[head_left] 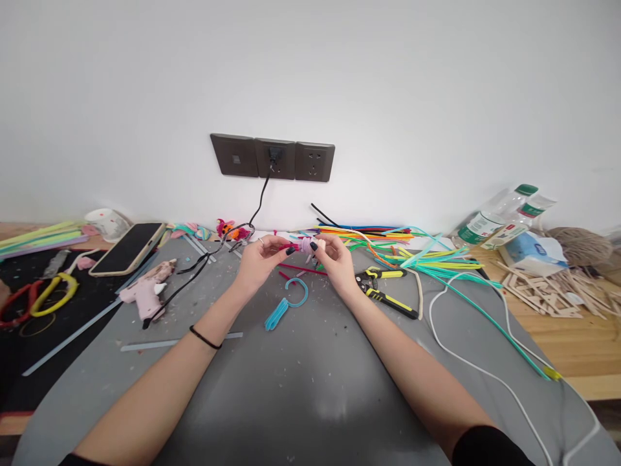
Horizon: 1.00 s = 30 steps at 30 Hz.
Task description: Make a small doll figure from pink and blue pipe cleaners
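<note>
My left hand [259, 262] and my right hand [338, 260] meet above the mat, both closed. Between their fingertips is a small pipe cleaner piece with a lilac coil [306, 244] and a magenta part toward the left. The left fingers pinch the magenta side, while the right thumb and fingers press on the coil; its far side is hidden. Just below lies a bent light-blue pipe cleaner [277, 314] with a hooked end. Yellow-and-black wire strippers [388, 294] rest beside my right wrist.
A pink glue gun [145, 291], phone [129, 249], red scissors and yellow scissors [54, 294] lie leftward. Pipe cleaners [446, 262] run along the wall. At right are plastic bottles [485, 223], wooden sticks [548, 294] and a white cable [478, 369]. Part of another person's hand shows far left.
</note>
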Each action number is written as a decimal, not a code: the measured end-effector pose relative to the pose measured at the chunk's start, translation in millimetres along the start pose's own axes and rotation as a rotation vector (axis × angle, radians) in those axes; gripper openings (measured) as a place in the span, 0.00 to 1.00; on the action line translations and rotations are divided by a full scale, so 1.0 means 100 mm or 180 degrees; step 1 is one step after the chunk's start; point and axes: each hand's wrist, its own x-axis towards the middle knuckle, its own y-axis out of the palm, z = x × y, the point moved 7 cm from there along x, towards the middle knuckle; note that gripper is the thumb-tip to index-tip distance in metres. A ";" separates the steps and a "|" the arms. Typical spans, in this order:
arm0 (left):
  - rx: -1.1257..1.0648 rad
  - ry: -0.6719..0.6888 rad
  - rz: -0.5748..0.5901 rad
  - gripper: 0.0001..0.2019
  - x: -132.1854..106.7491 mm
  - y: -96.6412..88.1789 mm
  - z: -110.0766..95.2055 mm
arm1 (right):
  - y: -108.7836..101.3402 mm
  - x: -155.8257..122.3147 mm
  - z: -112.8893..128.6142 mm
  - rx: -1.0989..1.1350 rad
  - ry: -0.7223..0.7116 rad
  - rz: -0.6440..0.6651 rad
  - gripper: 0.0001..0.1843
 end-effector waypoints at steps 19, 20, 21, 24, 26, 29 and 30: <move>-0.0051 -0.0069 0.0032 0.22 0.01 -0.02 0.05 | -0.01 0.01 -0.13 0.0796 0.0665 0.0036 0.24; 0.0068 0.0097 -0.0018 0.19 -0.01 -0.02 0.00 | -0.01 0.00 -0.13 0.0773 0.0662 0.0050 0.24; 0.0238 0.0306 -0.0066 0.16 -0.03 -0.03 -0.07 | 0.00 0.00 -0.12 0.0747 0.0651 0.0079 0.25; 0.0896 0.1035 -0.0231 0.07 -0.13 0.00 -0.30 | 0.06 -0.03 -0.10 0.0629 0.0597 0.0273 0.27; 0.1296 0.1447 -0.0343 0.05 -0.20 0.02 -0.42 | 0.10 -0.04 -0.08 0.0488 0.0539 0.0456 0.29; 0.1722 0.1830 -0.0443 0.06 -0.26 0.05 -0.49 | 0.16 -0.07 -0.06 0.0235 0.0430 0.0734 0.28; 0.1813 0.1911 -0.0433 0.06 -0.28 0.06 -0.49 | 0.17 -0.07 -0.06 0.0165 0.0381 0.0807 0.27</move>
